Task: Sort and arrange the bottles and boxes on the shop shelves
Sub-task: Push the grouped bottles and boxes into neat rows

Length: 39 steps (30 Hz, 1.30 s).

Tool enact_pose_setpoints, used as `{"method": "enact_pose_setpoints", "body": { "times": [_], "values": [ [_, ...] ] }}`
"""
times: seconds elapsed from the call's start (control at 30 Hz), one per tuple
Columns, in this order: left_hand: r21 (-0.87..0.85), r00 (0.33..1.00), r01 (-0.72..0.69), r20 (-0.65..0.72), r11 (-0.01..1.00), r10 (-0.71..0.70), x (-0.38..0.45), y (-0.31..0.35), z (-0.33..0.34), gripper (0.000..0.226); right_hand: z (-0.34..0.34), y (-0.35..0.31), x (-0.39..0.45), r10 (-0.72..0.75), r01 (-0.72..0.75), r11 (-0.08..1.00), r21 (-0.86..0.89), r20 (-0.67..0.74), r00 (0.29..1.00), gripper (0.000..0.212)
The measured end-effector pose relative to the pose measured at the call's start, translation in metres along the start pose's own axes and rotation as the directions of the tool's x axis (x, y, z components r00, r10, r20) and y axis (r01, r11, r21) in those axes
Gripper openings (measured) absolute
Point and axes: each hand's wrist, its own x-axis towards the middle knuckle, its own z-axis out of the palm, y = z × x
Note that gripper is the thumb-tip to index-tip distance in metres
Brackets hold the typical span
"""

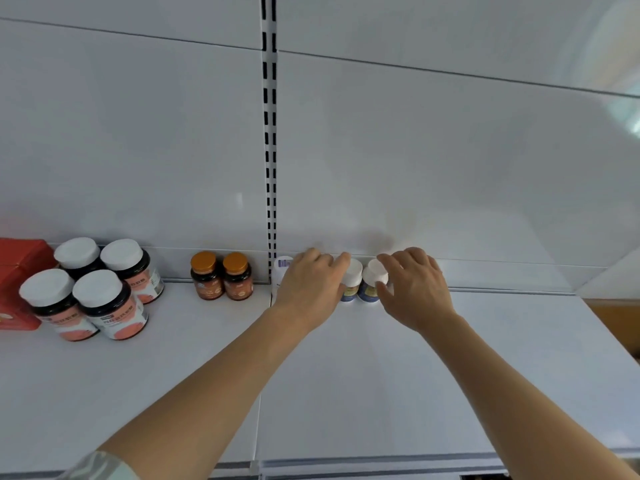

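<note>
We see a smooth white painted-metal shelf (381,393) with a faint sheen, backed by a glossy white panel (433,161). The four dark, shiny plastic jars (110,306) carry matt white caps; the two amber-brown glossy bottles (221,277) have satin orange lids. The red cardboard box (17,271) looks smooth. The small white plastic bottles (363,282) seem semi-glossy.

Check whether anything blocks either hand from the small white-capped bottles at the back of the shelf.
Nothing visible does. The left hand and right hand already rest on the white-capped bottles from either side; the orange-capped bottles stand well off to the left.
</note>
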Motion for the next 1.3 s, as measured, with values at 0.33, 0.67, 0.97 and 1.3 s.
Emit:
{"method": "enact_pose_setpoints", "body": {
  "times": [0.33,0.67,0.97,1.3],
  "values": [
    [0.167,0.995,0.094,0.024,0.981,-0.099,0.021,0.011,0.037,0.040,0.021,0.024,0.011,-0.165,0.164,0.986,0.028,0.020,0.986,0.033],
    [0.135,0.988,0.113,0.094,0.984,-0.126,0.022,0.013,0.034,0.033,0.039,0.028,0.011,-0.218,0.221,0.973,0.062,-0.051,0.975,0.025],
    [0.113,0.991,0.107,0.073,0.988,-0.116,0.021,0.009,0.035,0.038,0.042,0.024,0.009,-0.197,0.201,0.977,0.075,-0.056,0.979,0.027],
    [0.121,0.996,0.087,0.013,0.989,-0.089,0.021,0.010,0.023,0.061,0.017,0.035,0.005,-0.181,0.196,0.973,0.123,-0.124,0.976,0.043]
  ]
}}
